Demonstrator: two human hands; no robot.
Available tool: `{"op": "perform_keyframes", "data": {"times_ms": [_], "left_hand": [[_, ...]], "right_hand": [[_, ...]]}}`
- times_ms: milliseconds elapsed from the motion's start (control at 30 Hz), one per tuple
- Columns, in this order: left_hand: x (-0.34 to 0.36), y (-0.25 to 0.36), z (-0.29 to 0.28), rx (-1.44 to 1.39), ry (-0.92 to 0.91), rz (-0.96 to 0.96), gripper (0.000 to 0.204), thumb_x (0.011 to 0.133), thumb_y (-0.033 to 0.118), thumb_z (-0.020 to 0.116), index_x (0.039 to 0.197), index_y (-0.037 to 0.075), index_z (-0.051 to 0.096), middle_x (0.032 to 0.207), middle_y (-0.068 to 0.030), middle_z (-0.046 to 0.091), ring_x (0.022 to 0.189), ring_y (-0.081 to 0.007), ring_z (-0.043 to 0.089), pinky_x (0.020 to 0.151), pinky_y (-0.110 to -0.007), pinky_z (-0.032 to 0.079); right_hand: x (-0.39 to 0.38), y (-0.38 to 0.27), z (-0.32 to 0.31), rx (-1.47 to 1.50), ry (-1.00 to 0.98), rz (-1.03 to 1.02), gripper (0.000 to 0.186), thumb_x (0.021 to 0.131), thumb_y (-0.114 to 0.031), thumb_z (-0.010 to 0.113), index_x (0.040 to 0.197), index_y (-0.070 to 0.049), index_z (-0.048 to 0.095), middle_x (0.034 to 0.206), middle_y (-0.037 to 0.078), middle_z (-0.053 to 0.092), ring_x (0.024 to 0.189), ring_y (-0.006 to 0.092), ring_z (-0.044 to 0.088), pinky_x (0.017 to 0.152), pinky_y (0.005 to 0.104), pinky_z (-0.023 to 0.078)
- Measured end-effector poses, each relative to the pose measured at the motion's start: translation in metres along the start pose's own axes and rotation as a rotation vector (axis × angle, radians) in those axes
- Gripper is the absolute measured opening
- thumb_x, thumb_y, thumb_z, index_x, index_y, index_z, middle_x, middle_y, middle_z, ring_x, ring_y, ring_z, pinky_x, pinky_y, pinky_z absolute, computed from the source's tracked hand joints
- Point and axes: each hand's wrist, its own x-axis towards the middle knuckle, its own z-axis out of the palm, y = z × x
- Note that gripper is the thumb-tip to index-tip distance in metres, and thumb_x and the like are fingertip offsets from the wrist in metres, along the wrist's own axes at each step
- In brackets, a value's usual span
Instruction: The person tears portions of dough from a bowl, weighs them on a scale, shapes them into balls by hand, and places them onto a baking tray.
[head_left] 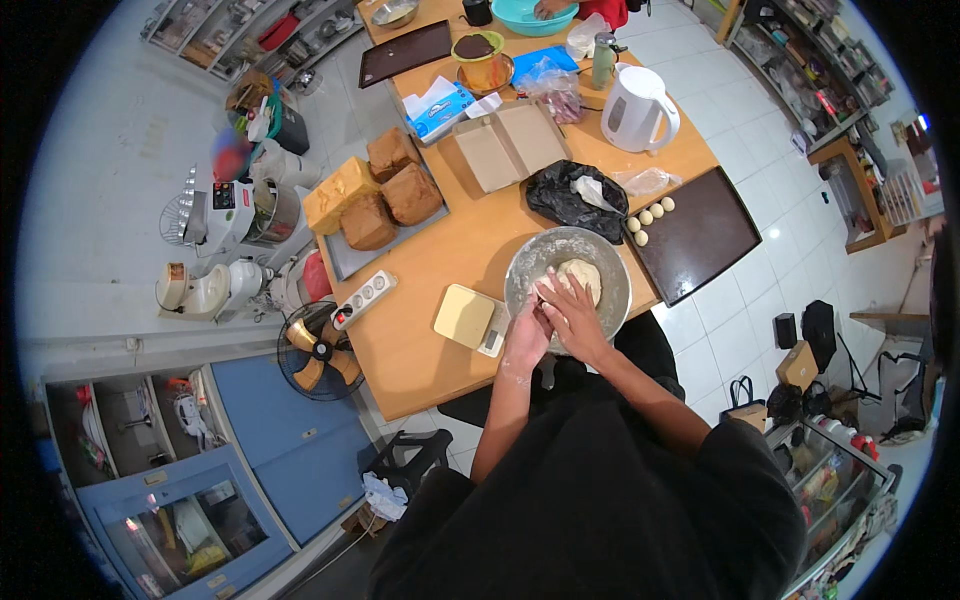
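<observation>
A round metal bowl (621,300), its inner wall dusted white, stands at the near edge of the table. Inside it lies a pale lump of dough (585,279). My right hand (572,312) reaches over the bowl with its fingers stretched out beside the dough. Close against it is my left hand (530,332), whitened with flour, its fingers extended and partly covered by the right hand. Whether a small bit of dough is between the palms is hidden. Left of the bowl sits a yellow-topped kitchen scale (464,316).
Several dough balls (645,222) rest on a dark tray (700,240) at the right. Behind the bowl are a black plastic bag (560,200), an open cardboard box (510,145) and a white kettle (636,110). Brown loaves (411,194) and a power strip (365,298) lie left. Another person's hand (550,8) touches a turquoise basin.
</observation>
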Motion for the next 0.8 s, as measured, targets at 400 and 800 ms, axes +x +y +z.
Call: {"op": "perform_keyframes", "data": {"times_ms": [400,800], "left_hand": [[-0.003,0.012,-0.003,0.097,0.010,0.146,0.032,0.097,0.018,0.046,0.128,0.009,0.050,0.119,-0.0094,0.057,0.105,-0.0196,0.057,0.089,-0.032,0.048],[-0.013,0.004,0.025,0.646,0.154,0.391,0.043,0.096,0.029,0.055,0.126,-0.002,0.050,0.109,-0.0076,0.060,0.096,-0.0118,0.055,0.085,-0.025,0.045]], "right_hand": [[-0.009,-0.006,0.013,0.074,0.097,-0.056,0.058,0.094,-0.030,0.046,0.147,-0.015,0.029,0.154,0.014,0.021,0.139,0.0410,0.019,0.111,0.0581,0.009],[-0.010,-0.001,0.021,0.093,0.032,-0.057,0.078,0.096,-0.043,0.035,0.146,0.006,0.000,0.150,0.027,0.020,0.143,0.0361,0.013,0.112,0.0556,-0.005]]}}
